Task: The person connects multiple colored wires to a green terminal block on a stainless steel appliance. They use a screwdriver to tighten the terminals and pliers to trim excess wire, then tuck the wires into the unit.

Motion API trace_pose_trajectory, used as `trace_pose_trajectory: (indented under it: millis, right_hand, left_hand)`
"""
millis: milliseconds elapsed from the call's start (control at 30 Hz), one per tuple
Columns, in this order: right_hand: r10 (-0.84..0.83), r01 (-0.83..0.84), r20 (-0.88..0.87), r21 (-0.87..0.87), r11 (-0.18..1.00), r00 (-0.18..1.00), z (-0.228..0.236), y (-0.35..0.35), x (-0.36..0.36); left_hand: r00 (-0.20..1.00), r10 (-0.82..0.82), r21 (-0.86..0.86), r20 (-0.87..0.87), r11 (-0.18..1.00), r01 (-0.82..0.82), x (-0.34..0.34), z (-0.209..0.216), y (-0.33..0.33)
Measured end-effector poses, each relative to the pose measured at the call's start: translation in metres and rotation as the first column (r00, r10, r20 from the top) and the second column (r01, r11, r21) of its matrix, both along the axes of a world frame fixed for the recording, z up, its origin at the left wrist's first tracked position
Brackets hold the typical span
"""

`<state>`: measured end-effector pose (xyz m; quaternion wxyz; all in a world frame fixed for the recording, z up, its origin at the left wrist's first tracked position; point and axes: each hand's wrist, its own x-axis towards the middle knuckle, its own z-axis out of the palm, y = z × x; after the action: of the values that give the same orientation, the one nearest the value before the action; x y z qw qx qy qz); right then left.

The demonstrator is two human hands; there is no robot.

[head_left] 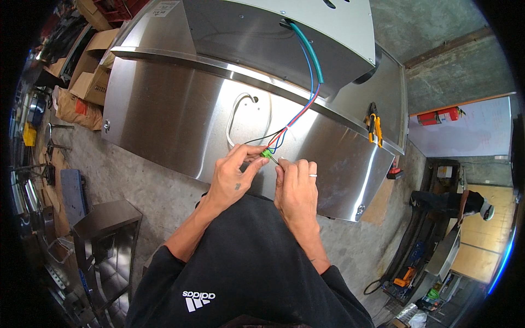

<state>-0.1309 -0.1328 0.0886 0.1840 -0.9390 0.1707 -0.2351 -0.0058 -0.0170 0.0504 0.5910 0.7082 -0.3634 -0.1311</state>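
While the left hand (232, 174) has a green connector (266, 153) in its grip, the right hand (297, 188) pinches a thin dark piece (274, 161) at the connector's near right.

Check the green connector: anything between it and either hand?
Nothing visible blocks it. The left hand already pinches the green connector. The right hand is just beside it, with a thin dark piece, wire or tool unclear, spanning the gap. The red and blue wires come in from above, clear of that gap.
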Motion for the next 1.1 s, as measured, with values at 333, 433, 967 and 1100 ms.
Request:
trace_pose_trajectory:
  millis: [333, 433, 967, 1100]
  right_hand:
    - [0.059, -0.059, 0.003, 0.122, 0.991, 0.998, -0.006, -0.003, -0.002]
    - [0.048, -0.046, -0.010, 0.174, 0.984, 0.999, -0.020, -0.002, -0.006]
    - [0.138, -0.140, 0.027, 0.218, 0.966, 0.990, -0.003, 0.004, -0.006]
    - [0.029, -0.045, 0.051, 0.361, 0.931, 0.998, -0.002, 0.004, -0.003]
  left_hand:
    - [0.999, 0.015, 0.015, 0.031, 1.000, -0.016, -0.001, -0.001, 0.002]
    - [0.999, 0.011, 0.010, 0.040, 1.000, -0.012, -0.002, 0.003, 0.001]
    - [0.999, -0.017, 0.055, 0.037, 0.998, 0.015, -0.003, 0.002, 0.009]
    - [0.999, -0.020, 0.049, 0.037, 0.999, 0.018, -0.007, 0.004, 0.011]
